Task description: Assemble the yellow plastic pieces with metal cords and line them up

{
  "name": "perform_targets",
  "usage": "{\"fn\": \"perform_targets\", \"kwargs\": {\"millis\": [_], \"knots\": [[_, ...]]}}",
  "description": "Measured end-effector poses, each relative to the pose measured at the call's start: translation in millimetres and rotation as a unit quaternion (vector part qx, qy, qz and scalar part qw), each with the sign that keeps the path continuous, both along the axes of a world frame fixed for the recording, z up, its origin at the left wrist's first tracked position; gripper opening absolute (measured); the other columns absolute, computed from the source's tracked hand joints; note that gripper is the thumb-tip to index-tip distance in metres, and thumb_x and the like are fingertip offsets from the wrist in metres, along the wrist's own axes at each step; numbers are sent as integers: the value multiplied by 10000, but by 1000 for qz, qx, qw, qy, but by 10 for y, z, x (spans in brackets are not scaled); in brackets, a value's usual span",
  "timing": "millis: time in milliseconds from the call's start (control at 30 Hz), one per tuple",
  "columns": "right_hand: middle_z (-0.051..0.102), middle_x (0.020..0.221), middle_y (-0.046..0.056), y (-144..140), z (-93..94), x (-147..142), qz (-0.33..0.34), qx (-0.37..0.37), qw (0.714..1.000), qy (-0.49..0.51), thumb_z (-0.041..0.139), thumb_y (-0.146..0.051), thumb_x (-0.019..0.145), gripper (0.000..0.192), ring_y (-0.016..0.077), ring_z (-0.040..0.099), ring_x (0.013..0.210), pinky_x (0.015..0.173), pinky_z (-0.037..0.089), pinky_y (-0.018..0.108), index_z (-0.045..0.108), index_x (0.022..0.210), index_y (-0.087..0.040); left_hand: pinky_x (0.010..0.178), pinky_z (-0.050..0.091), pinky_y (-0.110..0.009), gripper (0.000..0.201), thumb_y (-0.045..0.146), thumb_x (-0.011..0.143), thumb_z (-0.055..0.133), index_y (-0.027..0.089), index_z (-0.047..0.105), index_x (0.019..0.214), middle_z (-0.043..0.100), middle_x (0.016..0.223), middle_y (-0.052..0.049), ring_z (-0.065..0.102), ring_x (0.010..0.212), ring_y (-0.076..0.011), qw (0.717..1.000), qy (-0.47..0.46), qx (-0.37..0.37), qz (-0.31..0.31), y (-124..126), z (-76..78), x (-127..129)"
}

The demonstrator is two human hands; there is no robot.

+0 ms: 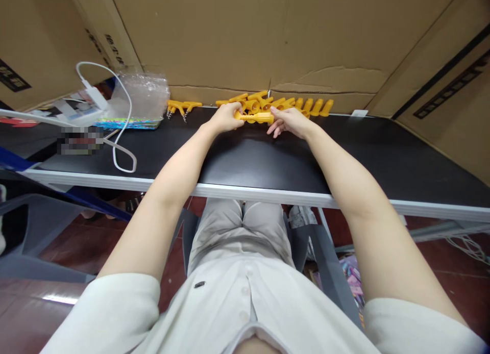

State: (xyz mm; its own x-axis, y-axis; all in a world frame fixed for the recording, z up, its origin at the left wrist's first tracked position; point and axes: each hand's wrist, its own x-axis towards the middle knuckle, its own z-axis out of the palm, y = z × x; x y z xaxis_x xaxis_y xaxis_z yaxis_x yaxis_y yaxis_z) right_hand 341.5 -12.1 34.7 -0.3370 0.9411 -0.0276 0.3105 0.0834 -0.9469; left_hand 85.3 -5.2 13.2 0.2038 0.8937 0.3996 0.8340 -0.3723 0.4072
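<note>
The left hand (226, 118) is closing its grip on one end of a yellow plastic corkscrew (255, 118), fingers curled together over the handle end. The right hand (290, 122) is meeting the other end of the same piece, thumb and forefinger touching the tip while the remaining fingers (276, 131) are spreading loose and pointing down toward the black bench (248, 160). The corkscrew is lying level between the two grips, just above the bench surface, near the far edge.

Just beyond both grips, a heap of yellow corkscrews (264, 102) is sitting against the cardboard wall (245, 38). Running off to the right of the right grip, a row of yellow sleeves (316, 107) is leaning side by side along that wall. To the left of the left grip, well apart from it, two yellow T-handled corkscrews (184, 108) are lying with their metal spirals showing.

Farther left still, a clear plastic bag (143, 95) is resting on a stack of colourful flat packets (126, 123), and a white cable (122, 140) is looping across the bench from a white charger (92, 94). Below the near bench edge, the person's pale trousers (237, 226) and white shirt (245, 303) are showing
</note>
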Motion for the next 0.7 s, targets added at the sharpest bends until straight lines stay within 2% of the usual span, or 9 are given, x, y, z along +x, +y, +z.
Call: {"fn": "perform_targets", "kwargs": {"millis": [133, 267, 533, 633, 700], "knots": [[710, 605, 71, 52, -27, -12, -34, -1, 999, -37, 588, -774, 1055, 650, 148, 612, 416, 468, 536, 254, 748, 990, -148, 953, 535, -361, 279, 271, 758, 754, 188, 705, 1020, 708, 915, -28, 689, 964, -260, 1000, 1, 16, -18, 30, -23, 0], [692, 575, 61, 96, -43, 7, -39, 0, 998, -48, 570, -788, 1058, 681, 160, 617, 445, 505, 549, 268, 793, 1056, -144, 973, 535, -370, 286, 299, 774, 769, 187, 710, 1031, 731, 950, -42, 699, 998, -275, 1000, 9, 13, -20, 14, -16, -4], [701, 599, 82, 54, 15, 6, -38, -16, 996, -76, 522, -887, 1008, 773, 153, 588, 428, 463, 481, 263, 768, 955, -156, 996, 534, -387, 318, 316, 802, 771, 177, 706, 1080, 760, 1032, -73, 724, 1040, -303, 1000, 22, -4, -9, -50, 32, 30], [747, 681, 90, -11, 90, 28, -26, -37, 997, -70, 581, -824, 1025, 682, 150, 607, 436, 441, 457, 256, 744, 959, -165, 1002, 535, -390, 300, 308, 805, 771, 176, 703, 1065, 767, 1065, -87, 734, 1056, -313, 1000, 20, -14, -7, -78, 52, 36], [791, 776, 84, -49, 131, 54, -16, -39, 998, -50, 689, -642, 1063, 475, 130, 624, 455, 431, 450, 230, 715, 992, -172, 1004, 539, -391, 290, 309, 804, 776, 179, 702, 1052, 770, 1059, -91, 737, 1068, -320, 1000, 20, -14, -3, -82, 57, 32]]}}
